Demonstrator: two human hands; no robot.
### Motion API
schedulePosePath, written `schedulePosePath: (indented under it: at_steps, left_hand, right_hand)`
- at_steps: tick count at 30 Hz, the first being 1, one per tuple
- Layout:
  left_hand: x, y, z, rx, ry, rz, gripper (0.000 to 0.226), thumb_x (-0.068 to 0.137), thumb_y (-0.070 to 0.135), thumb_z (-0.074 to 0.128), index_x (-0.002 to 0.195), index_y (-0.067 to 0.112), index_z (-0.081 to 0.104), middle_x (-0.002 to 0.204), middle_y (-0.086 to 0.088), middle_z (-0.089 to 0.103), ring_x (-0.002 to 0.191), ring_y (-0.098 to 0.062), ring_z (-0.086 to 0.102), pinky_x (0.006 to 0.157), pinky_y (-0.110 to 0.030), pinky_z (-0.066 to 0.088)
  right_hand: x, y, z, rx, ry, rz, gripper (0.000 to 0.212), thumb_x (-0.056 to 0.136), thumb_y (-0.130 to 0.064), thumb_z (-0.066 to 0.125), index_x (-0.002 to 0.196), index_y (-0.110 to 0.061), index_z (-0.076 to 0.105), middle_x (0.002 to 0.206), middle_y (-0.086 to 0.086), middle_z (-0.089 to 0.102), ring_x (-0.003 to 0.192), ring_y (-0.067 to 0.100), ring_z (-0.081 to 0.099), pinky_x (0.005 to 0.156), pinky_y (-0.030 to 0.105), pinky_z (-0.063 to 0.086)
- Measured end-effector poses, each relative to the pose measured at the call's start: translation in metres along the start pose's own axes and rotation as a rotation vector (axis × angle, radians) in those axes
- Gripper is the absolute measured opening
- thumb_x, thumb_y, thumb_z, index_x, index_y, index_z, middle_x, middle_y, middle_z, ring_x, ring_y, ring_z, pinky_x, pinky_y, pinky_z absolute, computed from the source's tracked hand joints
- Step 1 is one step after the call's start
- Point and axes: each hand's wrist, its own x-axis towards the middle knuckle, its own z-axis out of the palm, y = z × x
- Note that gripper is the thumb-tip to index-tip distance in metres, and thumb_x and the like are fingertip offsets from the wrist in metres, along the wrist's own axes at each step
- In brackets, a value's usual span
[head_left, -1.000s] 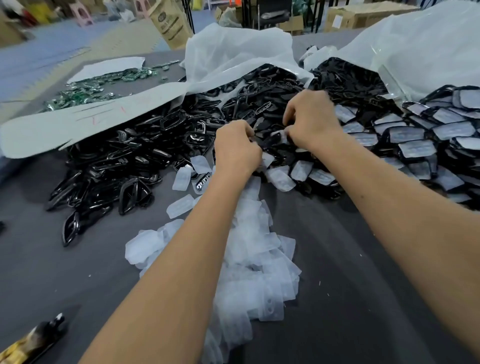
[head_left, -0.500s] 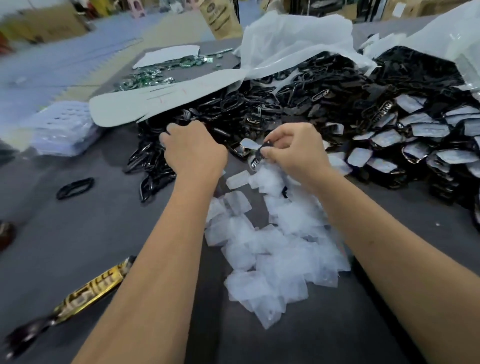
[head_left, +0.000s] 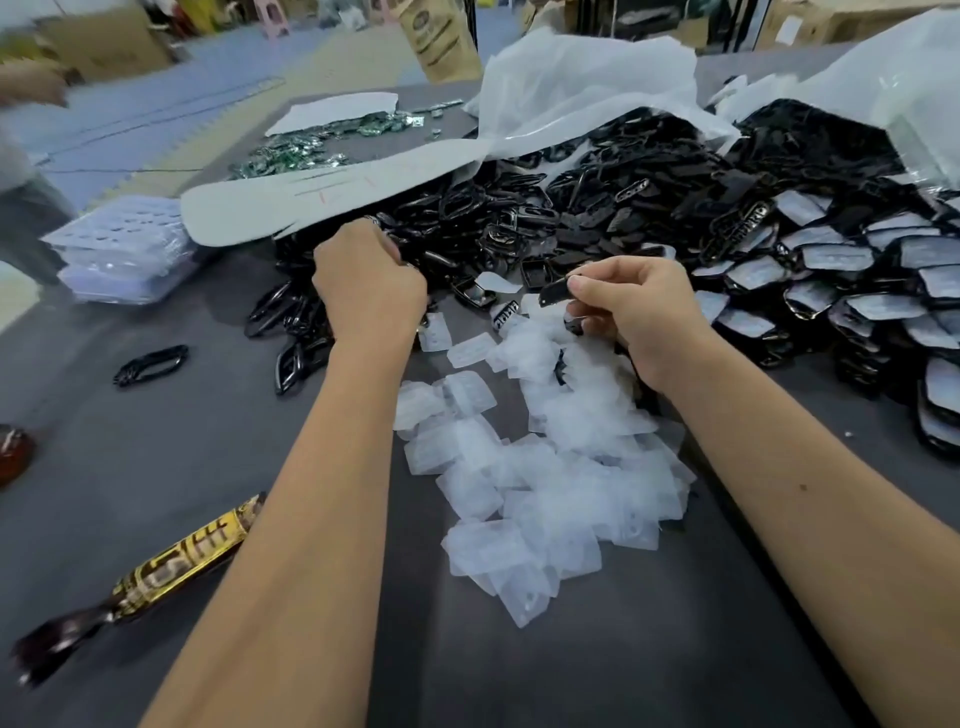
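Note:
A big heap of black plastic shells (head_left: 545, 218) covers the far half of the dark table (head_left: 156, 467). My right hand (head_left: 639, 317) pinches one small black piece (head_left: 555, 293) between thumb and forefinger, above a pile of clear peeled films (head_left: 545, 467). My left hand (head_left: 366, 291) is curled at the heap's left edge, knuckles toward me; what its fingers hold is hidden. At the right lie several black shells still covered with pale film (head_left: 883, 291).
White plastic bags (head_left: 582, 93) drape over the heap's back. A stack of clear trays (head_left: 119, 249) sits far left, green circuit boards (head_left: 311, 150) beyond. A gold-patterned bottle (head_left: 171, 571) lies near left, a lone black shell (head_left: 150, 364) beside it. A person stands at the left edge.
My left hand moved away from the right one, out to the heap's left edge. My right hand drew back toward me with a black piece pinched. The view swung left.

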Motion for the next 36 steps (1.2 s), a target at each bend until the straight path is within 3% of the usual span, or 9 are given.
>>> schedulePosePath:
  at_steps: [3,6,8,11,13,17,21,26,36]
  left_hand:
    - [-0.011,0.016,0.019,-0.314,-0.059,-0.041,0.03,0.08,-0.002,0.057,0.093,0.021,0.071,0.087,-0.003,0.073,0.084,-0.021,0.073,0.08,-0.035,0.059]
    - [-0.03,0.028,0.044,-0.465,-0.131,-0.067,0.027,0.088,0.002,0.065,0.088,0.026,0.077,0.075,0.008,0.072,0.059,0.003,0.063,0.061,-0.017,0.049]
    - [-0.044,0.028,0.058,-0.579,-0.168,-0.114,0.021,0.091,0.003,0.069,0.089,0.022,0.077,0.07,0.007,0.07,0.054,0.0,0.06,0.057,-0.018,0.047]
    - [-0.056,0.022,0.066,-0.774,-0.228,-0.181,0.01,0.093,0.002,0.071,0.089,0.011,0.07,0.06,0.005,0.063,0.057,-0.011,0.069,0.065,-0.028,0.06]
    - [-0.057,0.02,0.068,-0.831,-0.246,-0.184,0.009,0.092,0.0,0.073,0.09,0.007,0.067,0.061,0.002,0.065,0.062,-0.017,0.074,0.071,-0.032,0.064]
    - [-0.054,0.025,0.066,-0.856,-0.284,-0.166,0.013,0.09,-0.006,0.071,0.087,0.005,0.064,0.079,-0.016,0.076,0.078,-0.025,0.078,0.068,-0.029,0.063]
    - [-0.057,0.029,0.07,-0.846,-0.335,-0.183,0.017,0.091,-0.013,0.063,0.091,0.003,0.07,0.089,-0.021,0.076,0.08,-0.025,0.079,0.068,-0.026,0.062]
    - [-0.056,0.027,0.07,-0.863,-0.423,-0.166,0.026,0.091,-0.014,0.06,0.092,0.007,0.076,0.079,-0.012,0.078,0.073,-0.026,0.078,0.069,-0.026,0.062]
    - [-0.058,0.024,0.074,-0.846,-0.427,-0.087,0.022,0.091,-0.012,0.063,0.097,0.004,0.079,0.083,-0.015,0.078,0.069,-0.026,0.077,0.069,-0.029,0.063]
  right_hand:
    - [-0.003,0.0,-0.007,0.037,0.003,-0.006,0.015,0.092,0.001,0.074,0.08,-0.009,0.074,0.069,0.002,0.071,0.062,0.014,0.069,0.055,0.021,0.052]
    - [-0.006,0.001,-0.011,0.064,-0.003,-0.029,0.014,0.093,-0.001,0.073,0.082,-0.009,0.073,0.073,0.003,0.072,0.065,0.016,0.071,0.056,0.022,0.053]
    - [-0.007,0.004,-0.012,0.113,-0.003,-0.055,0.015,0.096,-0.001,0.069,0.084,-0.008,0.068,0.078,0.009,0.071,0.071,0.02,0.074,0.056,0.024,0.054]
    - [-0.008,0.007,-0.012,0.21,-0.013,-0.098,0.017,0.104,0.0,0.054,0.09,-0.008,0.054,0.108,0.04,0.065,0.086,0.033,0.078,0.057,0.027,0.055]
    - [-0.008,0.009,-0.012,0.235,0.012,-0.137,0.015,0.106,0.002,0.048,0.095,-0.008,0.049,0.117,0.045,0.062,0.088,0.037,0.078,0.057,0.027,0.054]
    - [-0.004,0.014,-0.012,0.133,0.087,-0.229,0.015,0.102,0.003,0.056,0.104,-0.01,0.064,0.081,0.005,0.068,0.064,0.013,0.062,0.059,0.022,0.045]
    - [-0.003,0.019,-0.012,-0.107,0.078,-0.342,0.029,0.099,0.002,0.06,0.112,-0.017,0.078,0.071,-0.019,0.064,0.059,0.001,0.047,0.059,0.018,0.042]
    - [-0.006,0.021,-0.007,-0.31,0.196,-0.422,0.01,0.086,-0.009,0.081,0.091,-0.013,0.072,0.08,0.001,0.073,0.068,0.015,0.068,0.072,0.044,0.062]
    - [-0.008,0.018,-0.005,-0.439,0.196,-0.455,0.006,0.083,-0.011,0.085,0.084,-0.012,0.079,0.073,-0.002,0.075,0.063,0.014,0.07,0.069,0.04,0.063]
